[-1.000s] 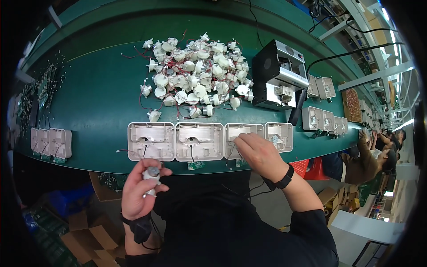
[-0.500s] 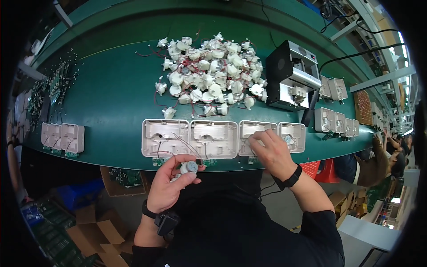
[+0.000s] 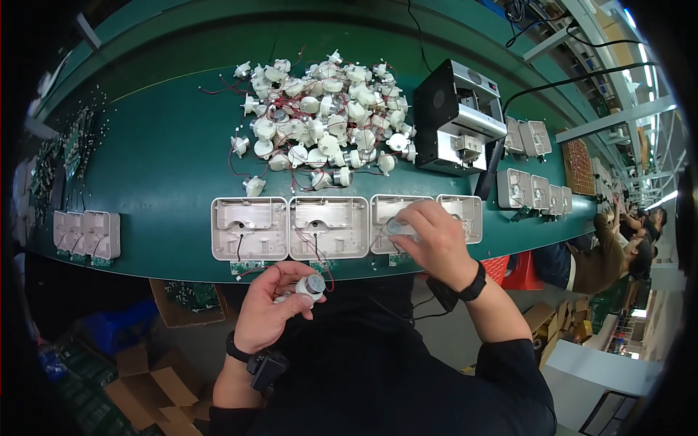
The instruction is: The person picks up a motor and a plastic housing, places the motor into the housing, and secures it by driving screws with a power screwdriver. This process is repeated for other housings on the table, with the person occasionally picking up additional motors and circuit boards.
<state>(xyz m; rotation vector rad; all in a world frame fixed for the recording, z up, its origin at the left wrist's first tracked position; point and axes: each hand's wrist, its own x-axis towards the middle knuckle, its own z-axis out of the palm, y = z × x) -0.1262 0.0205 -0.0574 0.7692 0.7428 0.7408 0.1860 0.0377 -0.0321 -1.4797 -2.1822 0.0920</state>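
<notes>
My left hand [image 3: 270, 304] is closed around a small motor [image 3: 315, 284] with a round grey end and a white body; thin red wires trail from it. It hovers just off the bench's front edge. My right hand [image 3: 438, 243] pinches another small motor [image 3: 396, 227], its grey round face showing, over the third white plastic housing [image 3: 376, 208]. Left of that are two more open housings, one at the far left of the row [image 3: 249, 211] and one beside it [image 3: 329, 211], with green circuit boards at their front edges. My right hand partly covers the fourth housing [image 3: 474, 219].
A big pile of white motors [image 3: 320, 116] with red wires lies at the back. Right of it stands a black and silver machine [image 3: 458, 120]. More housings sit at the left [image 3: 102, 232] and right [image 3: 515, 190]. Circuit boards [image 3: 76, 149] lie far left; people sit farther right.
The view has shifted, so the bench appears farther left. My right hand has turned over the third housing, and a motor's grey face now shows at its fingertips. My left hand still holds its motor.
</notes>
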